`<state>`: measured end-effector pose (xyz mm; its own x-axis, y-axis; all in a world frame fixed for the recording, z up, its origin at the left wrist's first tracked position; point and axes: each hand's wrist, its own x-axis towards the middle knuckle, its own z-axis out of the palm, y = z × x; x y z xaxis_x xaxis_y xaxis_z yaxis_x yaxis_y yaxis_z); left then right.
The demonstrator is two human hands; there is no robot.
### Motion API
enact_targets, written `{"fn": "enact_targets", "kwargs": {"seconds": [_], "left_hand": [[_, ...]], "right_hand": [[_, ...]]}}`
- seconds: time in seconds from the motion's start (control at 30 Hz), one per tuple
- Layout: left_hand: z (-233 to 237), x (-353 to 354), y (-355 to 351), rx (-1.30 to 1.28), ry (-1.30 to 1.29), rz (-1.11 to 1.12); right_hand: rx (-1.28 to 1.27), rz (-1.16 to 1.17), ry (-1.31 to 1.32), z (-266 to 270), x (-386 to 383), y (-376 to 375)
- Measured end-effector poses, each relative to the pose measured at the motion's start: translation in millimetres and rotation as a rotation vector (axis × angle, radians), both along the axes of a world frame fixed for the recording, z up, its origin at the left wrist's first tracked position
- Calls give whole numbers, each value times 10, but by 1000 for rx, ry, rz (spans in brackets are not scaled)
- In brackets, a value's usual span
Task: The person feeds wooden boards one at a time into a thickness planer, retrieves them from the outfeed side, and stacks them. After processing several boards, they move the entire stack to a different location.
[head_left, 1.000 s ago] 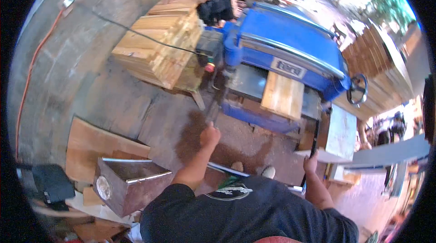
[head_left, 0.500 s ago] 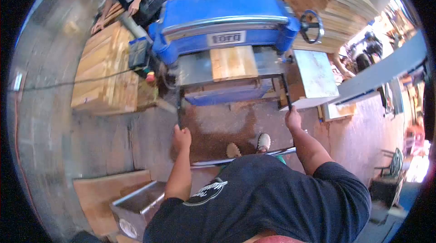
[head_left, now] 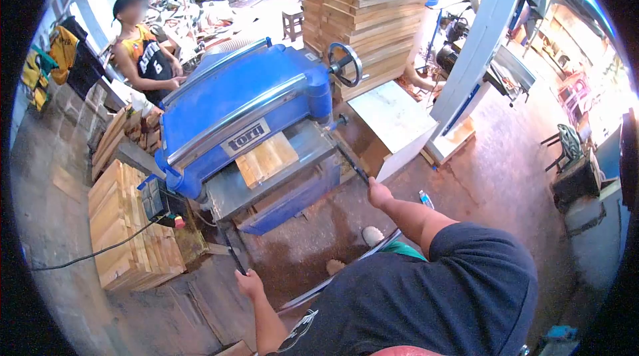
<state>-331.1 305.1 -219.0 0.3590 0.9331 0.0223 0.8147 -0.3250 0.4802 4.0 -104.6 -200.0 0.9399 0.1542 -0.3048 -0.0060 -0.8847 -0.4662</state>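
Note:
A blue thickness planer stands in front of me. On its metal table lies a light wooden board, its far end hidden under the machine's front. My left hand is closed round the end of a black metal bar at the table's left side. At the right side, my right hand grips the matching black bar. A shiny roller crosses in front of my body, partly hidden by my shirt. Neither hand touches the board.
Another person stands behind the planer. Stacked boards stand at left and at the far right. A white-topped box sits beside a grey post. A black cable runs leftward from the control box.
My view has turned and tilted up, so the planer appears slanted and the other person shows more fully. The board sits slightly farther into the planer. Both hands still hold the bars.

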Motion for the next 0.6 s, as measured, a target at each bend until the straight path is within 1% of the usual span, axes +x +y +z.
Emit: {"fn": "enact_targets", "kwargs": {"seconds": [0.03,0.07,0.13,0.2,0.23,0.27,0.3,0.33,0.37,0.4,0.43,0.47,0.5,0.53,0.57,0.6], "left_hand": [[32,1,-16,6,-4,3],[185,0,-54,-23,16,-26],[381,37,-141,-38,35,-47],[458,83,-200,-96,79,-4],[367,62,-199,-83,74,9],[190,10,-176,-4,88,27],[108,23,-205,76,103,46],[283,143,-378,88,97,64],[751,341,-741,68,201,133],[1006,513,-1032,42,305,204],[890,490,-1146,49,305,223],[689,446,-1254,129,293,180],[563,557,-1399,207,276,133],[678,769,-1727,34,260,75],[803,903,-2077,-136,252,17],[487,923,-2289,-154,191,-54]], "right_hand": [[45,0,-7,-196,70,-57],[52,4,-10,-90,57,-82],[100,156,71,112,23,-138],[140,200,48,25,68,-177],[137,234,72,-10,98,-193],[134,271,98,-63,116,-216],[180,276,122,-238,94,-239],[225,281,142,-381,181,-266],[234,301,136,-244,301,-332],[400,432,222,76,338,-421],[567,561,316,294,427,-505],[569,581,311,323,693,-591],[602,595,167,361,1006,-693],[638,607,31,415,1262,-791],[646,622,37,461,1534,-840],[631,561,-244,649,1972,-850]]}}
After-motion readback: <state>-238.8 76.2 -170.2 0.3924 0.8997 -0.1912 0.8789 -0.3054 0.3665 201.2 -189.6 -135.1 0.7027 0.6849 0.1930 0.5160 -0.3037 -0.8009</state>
